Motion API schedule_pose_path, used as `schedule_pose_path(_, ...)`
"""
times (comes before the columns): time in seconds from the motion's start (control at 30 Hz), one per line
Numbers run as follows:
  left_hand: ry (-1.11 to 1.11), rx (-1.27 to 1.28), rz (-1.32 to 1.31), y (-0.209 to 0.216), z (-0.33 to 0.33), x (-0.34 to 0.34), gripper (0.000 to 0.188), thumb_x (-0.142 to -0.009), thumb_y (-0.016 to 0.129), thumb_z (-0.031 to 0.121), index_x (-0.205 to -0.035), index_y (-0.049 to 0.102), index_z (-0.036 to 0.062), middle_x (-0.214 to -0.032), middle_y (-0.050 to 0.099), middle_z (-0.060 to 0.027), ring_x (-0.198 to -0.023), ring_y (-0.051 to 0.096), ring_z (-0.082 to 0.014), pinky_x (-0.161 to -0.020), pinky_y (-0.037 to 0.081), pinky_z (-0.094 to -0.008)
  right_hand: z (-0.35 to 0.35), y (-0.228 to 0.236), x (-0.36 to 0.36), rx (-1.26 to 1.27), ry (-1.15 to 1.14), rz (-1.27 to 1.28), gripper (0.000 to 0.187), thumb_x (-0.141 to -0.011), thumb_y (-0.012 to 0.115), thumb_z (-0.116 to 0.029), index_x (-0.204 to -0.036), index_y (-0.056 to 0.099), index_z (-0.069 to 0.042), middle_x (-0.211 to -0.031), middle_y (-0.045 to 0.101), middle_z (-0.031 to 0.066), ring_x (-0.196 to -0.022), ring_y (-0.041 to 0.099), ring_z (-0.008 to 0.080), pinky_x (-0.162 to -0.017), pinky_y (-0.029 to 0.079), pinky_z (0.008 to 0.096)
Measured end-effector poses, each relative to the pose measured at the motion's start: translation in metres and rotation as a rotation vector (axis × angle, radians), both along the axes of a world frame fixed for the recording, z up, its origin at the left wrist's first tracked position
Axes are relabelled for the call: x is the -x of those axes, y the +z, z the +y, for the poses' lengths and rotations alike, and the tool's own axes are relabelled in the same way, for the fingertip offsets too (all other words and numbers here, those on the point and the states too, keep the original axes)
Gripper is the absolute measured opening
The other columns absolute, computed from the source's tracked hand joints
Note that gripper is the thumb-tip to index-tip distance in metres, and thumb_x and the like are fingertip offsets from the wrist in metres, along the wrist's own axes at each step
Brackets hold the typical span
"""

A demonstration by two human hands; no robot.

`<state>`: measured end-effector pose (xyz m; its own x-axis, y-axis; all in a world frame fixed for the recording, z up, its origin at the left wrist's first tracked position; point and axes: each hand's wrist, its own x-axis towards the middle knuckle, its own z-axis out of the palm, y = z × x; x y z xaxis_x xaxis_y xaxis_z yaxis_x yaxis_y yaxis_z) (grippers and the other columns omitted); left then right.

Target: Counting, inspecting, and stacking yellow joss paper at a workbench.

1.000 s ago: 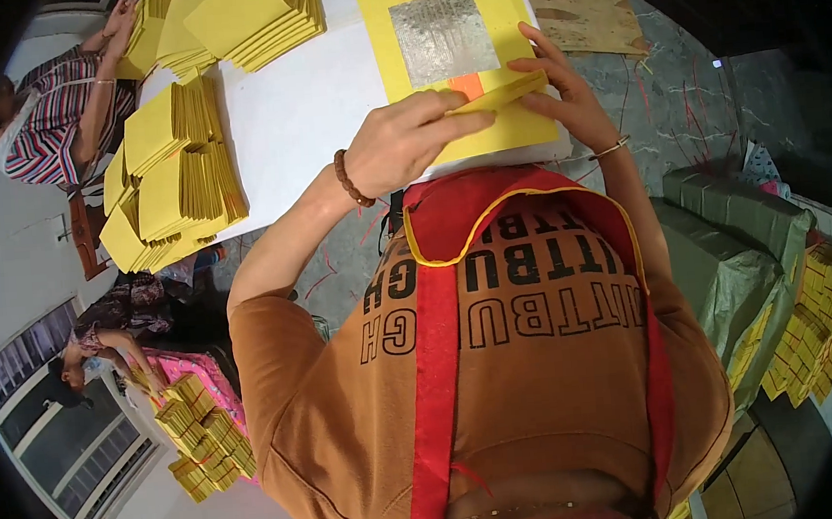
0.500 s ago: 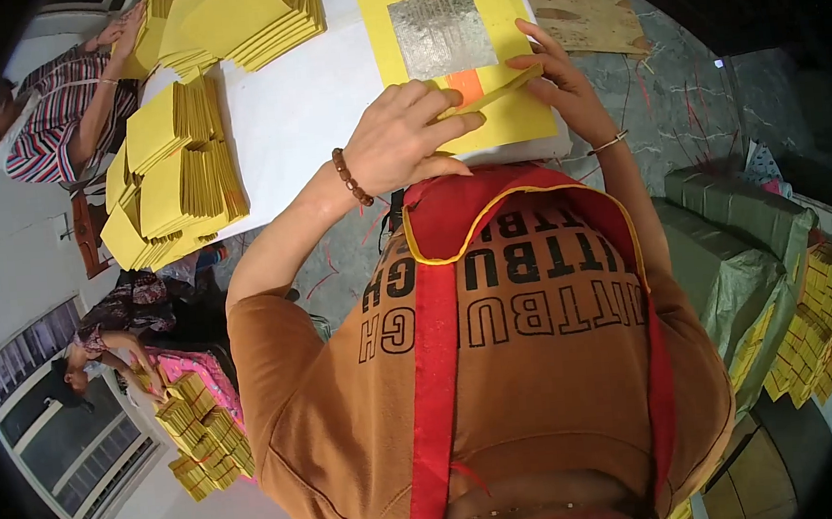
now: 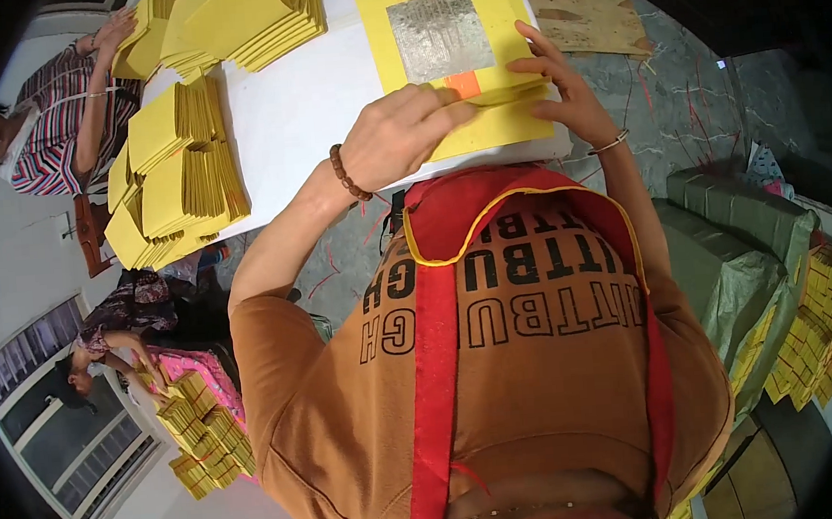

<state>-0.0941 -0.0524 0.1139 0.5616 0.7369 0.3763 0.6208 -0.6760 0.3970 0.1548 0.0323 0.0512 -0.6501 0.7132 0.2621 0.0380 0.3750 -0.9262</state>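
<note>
My left hand (image 3: 405, 133) lies curled over the near edge of a yellow paper sheet (image 3: 507, 118), its fingers (image 3: 444, 115) closed down flat on the fold and pinching it against the stack beneath. My right hand (image 3: 558, 86) sits just beside it at the sheet's right edge, fingers spread and half open, the tips pressing the paper and the thumb tucked under the turned-up flap. Between the two hands a small orange patch (image 3: 463, 85) shows, and just beyond it a square of silver foil (image 3: 439, 32) sits in the middle of the sheet.

I judge that I am partway through folding the near edge of this sheet up toward the foil. The next move, as I read it, calls for both hands to keep the edge level and press the crease flat without letting the sheet slide on the ones below.

The sheet lies at the near edge of a white table (image 3: 318, 102). Farther along, to my left, stand piles of folded yellow paper (image 3: 183, 170), and more lie at the far end (image 3: 245, 21), where a person in a striped top (image 3: 62, 101) handles some. Down on the floor to my left another person (image 3: 117, 329) bends over bundles of yellow paper (image 3: 201, 434) on a pink cloth. To my right are green sacks (image 3: 733, 237) and more yellow bundles (image 3: 816, 328), on a grey stone floor (image 3: 694, 95).
</note>
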Motion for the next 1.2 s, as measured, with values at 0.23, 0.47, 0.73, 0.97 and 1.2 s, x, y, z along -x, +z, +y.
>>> schedule_pose_path(0.23, -0.101, -0.119, 0.213, 0.002, -0.004, -0.003, 0.043, -0.074, 0.063, 0.024, -0.116, 0.056, 0.0150, -0.102, 0.055, -0.0041, -0.081, 0.051, -0.0199, -0.069, 0.044, -0.0309, 0.004, -0.007, 0.003, 0.042, -0.033, 0.038, 0.031, -0.076, 0.060, -0.008, -0.106, 0.062, -0.010, -0.142, 0.027, 0.0034, -0.130, 0.027, 0.0226, -0.105, 0.025, 0.0349)
schedule_pose_path(0.47, -0.141, 0.031, 0.107, 0.007, 0.003, 0.002, 0.049, -0.069, 0.066, 0.030, -0.116, 0.057, 0.0149, -0.103, 0.055, -0.0070, -0.087, 0.051, -0.0231, -0.075, 0.043, -0.0328, 0.007, -0.009, 0.001, 0.065, 0.004, 0.078, 0.028, -0.080, 0.057, -0.012, -0.107, 0.061, -0.009, -0.142, 0.028, 0.0036, -0.129, 0.028, 0.0220, -0.104, 0.026, 0.0346)
schedule_pose_path(0.73, -0.107, 0.087, 0.008, 0.008, 0.004, 0.005, 0.023, -0.077, 0.062, 0.013, -0.100, 0.060, 0.0085, -0.098, 0.058, -0.0116, -0.087, 0.057, -0.0254, -0.073, 0.047, -0.0331, 0.008, -0.007, -0.003, 0.074, 0.038, 0.100, 0.031, -0.076, 0.054, -0.008, -0.107, 0.061, -0.008, -0.142, 0.027, 0.0039, -0.129, 0.027, 0.0212, -0.104, 0.025, 0.0345)
schedule_pose_path(0.97, -0.005, -0.019, -0.087, 0.001, 0.004, 0.002, 0.013, -0.080, 0.055, 0.008, -0.092, 0.059, 0.0072, -0.097, 0.059, -0.0055, -0.083, 0.057, -0.0226, -0.066, 0.049, -0.0291, 0.004, -0.004, 0.001, 0.043, 0.013, 0.064, 0.029, -0.074, 0.059, -0.009, -0.103, 0.062, -0.008, -0.142, 0.028, 0.0030, -0.128, 0.030, 0.0212, -0.104, 0.026, 0.0350)
schedule_pose_path(1.2, -0.065, -0.056, 0.156, 0.004, -0.008, -0.004, 0.040, -0.070, 0.066, 0.022, -0.109, 0.059, 0.0137, -0.103, 0.056, -0.0061, -0.088, 0.053, -0.0217, -0.073, 0.044, -0.0312, 0.006, -0.008, 0.003, 0.049, -0.041, 0.046, 0.028, -0.074, 0.061, -0.006, -0.102, 0.063, -0.010, -0.141, 0.030, 0.0024, -0.127, 0.032, 0.0220, -0.103, 0.029, 0.0348)
